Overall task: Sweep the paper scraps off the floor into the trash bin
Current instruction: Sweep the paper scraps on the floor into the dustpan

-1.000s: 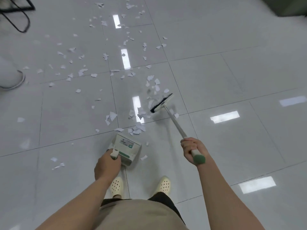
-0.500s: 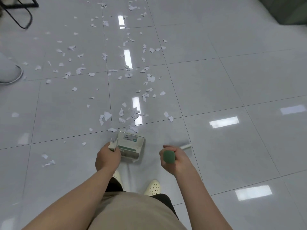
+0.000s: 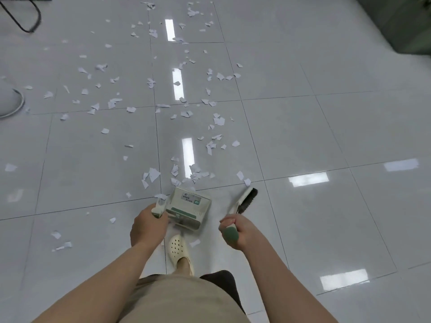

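White paper scraps (image 3: 196, 172) lie scattered over the glossy grey tiled floor, thickest ahead of me and up the middle. My left hand (image 3: 149, 223) grips the handle of a white and green dustpan (image 3: 190, 209), which sits low by the floor with its mouth toward a small pile of scraps. My right hand (image 3: 235, 230) grips the green-tipped handle of a white broom (image 3: 246, 200); its black bristle head points up and right, just right of the dustpan. No trash bin is recognisable.
My cream perforated shoe (image 3: 179, 251) stands just behind the dustpan. A white rounded base (image 3: 10, 102) sits at the left edge, black chair legs (image 3: 25, 17) at the top left, and a dark cabinet (image 3: 401, 22) at the top right.
The broom head swept from far out ahead back toward me and now sits beside the dustpan's right side. Scraps gathered nearer the dustpan mouth. The left hand kept the dustpan in place.
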